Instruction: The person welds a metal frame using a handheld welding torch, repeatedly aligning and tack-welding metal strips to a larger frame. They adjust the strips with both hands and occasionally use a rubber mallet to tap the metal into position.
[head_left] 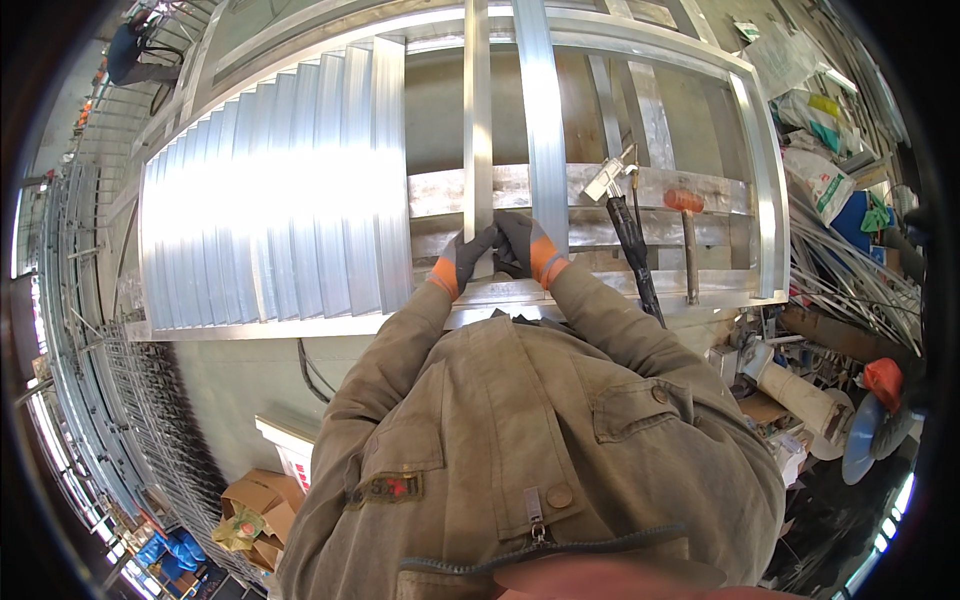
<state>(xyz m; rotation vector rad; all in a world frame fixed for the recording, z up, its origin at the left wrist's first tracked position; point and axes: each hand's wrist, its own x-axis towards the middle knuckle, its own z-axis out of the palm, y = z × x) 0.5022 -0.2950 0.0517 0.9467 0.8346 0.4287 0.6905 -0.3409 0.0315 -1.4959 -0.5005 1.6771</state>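
My left hand, in a dark grey glove with an orange cuff, is closed around the near end of a long aluminium slat. My right hand, gloved alike, is closed at the right edge of that same end, and the fingertips of both hands meet there. The slat runs away from me across a metal frame. Just to its right a second, bluish slat lies parallel, its near end beside my right hand. Overlapping slats fill the frame's left part. My gloves hide the fingertips' exact grip.
On the frame's right side rest a welding gun with a black cable and a mallet with an orange head. Metal rods and bags crowd the far right. A cardboard box stands low left. Another person is at the far left.
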